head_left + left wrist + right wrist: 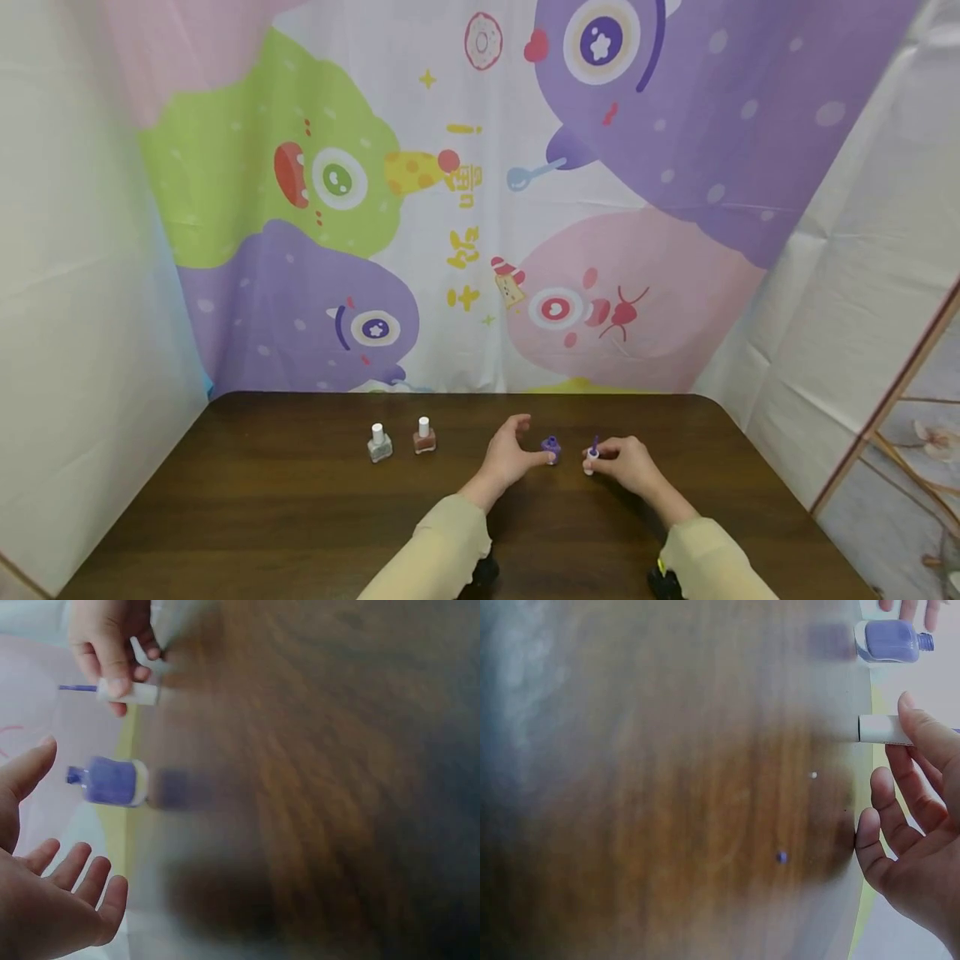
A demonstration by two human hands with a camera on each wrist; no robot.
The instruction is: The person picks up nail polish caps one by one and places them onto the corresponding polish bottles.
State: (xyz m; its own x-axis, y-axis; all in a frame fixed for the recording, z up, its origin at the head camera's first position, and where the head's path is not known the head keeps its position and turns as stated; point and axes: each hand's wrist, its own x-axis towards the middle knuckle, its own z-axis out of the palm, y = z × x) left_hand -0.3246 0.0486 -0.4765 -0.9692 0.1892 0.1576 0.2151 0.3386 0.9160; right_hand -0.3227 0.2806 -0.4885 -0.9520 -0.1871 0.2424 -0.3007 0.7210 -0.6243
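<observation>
An uncapped bottle of purple nail polish stands upright on the table, its threaded neck bare. My left hand is beside it with fingers spread, the thumb overlapping the bottle in the head view. In the left wrist view a gap shows between that hand and the polish bottle. To the right of the bottle, my right hand pinches the white brush cap between thumb and fingers. The cap's white end faces down, and its purple-coated brush points up.
Two capped nail polish bottles stand to the left on the dark wooden table: a silvery glitter one and a brownish-pink one. A small purple spot marks the table near my right hand. A cartoon-printed curtain hangs behind.
</observation>
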